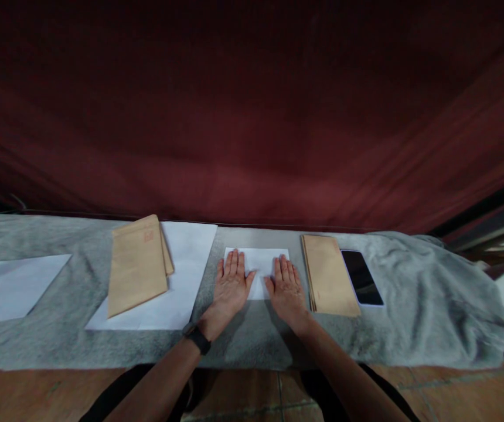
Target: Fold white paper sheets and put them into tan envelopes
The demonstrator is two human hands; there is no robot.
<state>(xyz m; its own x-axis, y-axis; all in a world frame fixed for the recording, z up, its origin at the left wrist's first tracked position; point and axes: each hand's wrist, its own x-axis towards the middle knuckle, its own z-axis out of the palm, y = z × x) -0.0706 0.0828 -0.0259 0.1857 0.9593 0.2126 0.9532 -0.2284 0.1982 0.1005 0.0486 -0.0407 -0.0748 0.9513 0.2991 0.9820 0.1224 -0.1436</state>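
A small white sheet of paper (pixel 258 275), perhaps folded, lies on the grey cloth in front of me. My left hand (pixel 231 280) rests flat on its left side, fingers stretched out and pointing away from me. On the right side of the same paper, my right hand (pixel 286 288) is also laid flat with the fingers extended. Neither hand grips anything; parts of the paper are hidden beneath both palms. Just right of my right hand sits a stack of brown envelopes (pixel 333 275).
Brown envelopes (pixel 138 269) lie over large white sheets (pixel 193 264) at the left. Farther left is another white sheet (pixel 10 284). A phone (pixel 361 277) lies beside the right envelope stack. Grey cloth (pixel 428 293) covers the narrow surface, and a dark red curtain-like backdrop (pixel 252 146) rises behind it.
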